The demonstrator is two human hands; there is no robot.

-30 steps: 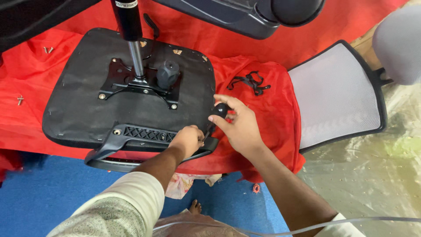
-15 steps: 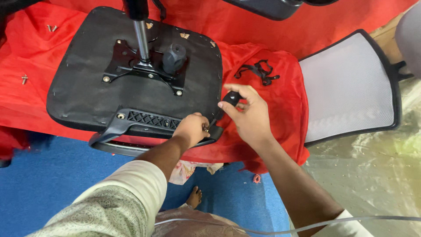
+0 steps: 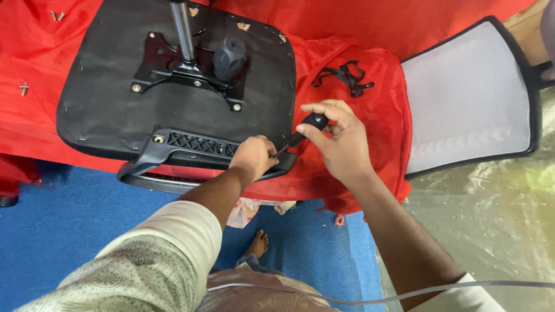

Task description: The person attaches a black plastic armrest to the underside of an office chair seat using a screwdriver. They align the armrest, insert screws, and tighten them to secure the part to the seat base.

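Since half a second ago the right hand (image 3: 338, 138) has lifted a little off the red cloth (image 3: 352, 110), and the black-handled screwdriver (image 3: 309, 126) it grips now slants down and leftward toward the left hand (image 3: 254, 157). The right hand is closed around the handle, thumb and fingers wrapped over its rounded top. The left hand is curled narrow at the screwdriver's tip, pinching something too small to make out, right against the black plastic armrest bracket (image 3: 193, 144).

That bracket lies along the near edge of the upturned chair seat (image 3: 115, 110), just left of the left hand. Farther up and left from that hand, a black metal mounting plate (image 3: 185, 72) is bolted to the seat's underside, with a grey gas-lift column (image 3: 182, 29) rising from it and a black knob (image 3: 229, 56) beside it.

Above the right hand a small tangle of black clips (image 3: 346, 78) sits on the cloth. To the right of that hand lies a grey mesh backrest (image 3: 468, 98) in a black frame. Far left of both hands, loose screws (image 3: 24, 88) rest on the cloth. Below the hands, a blue mat (image 3: 69, 231) covers the floor, and a bare foot (image 3: 258, 242) shows there.
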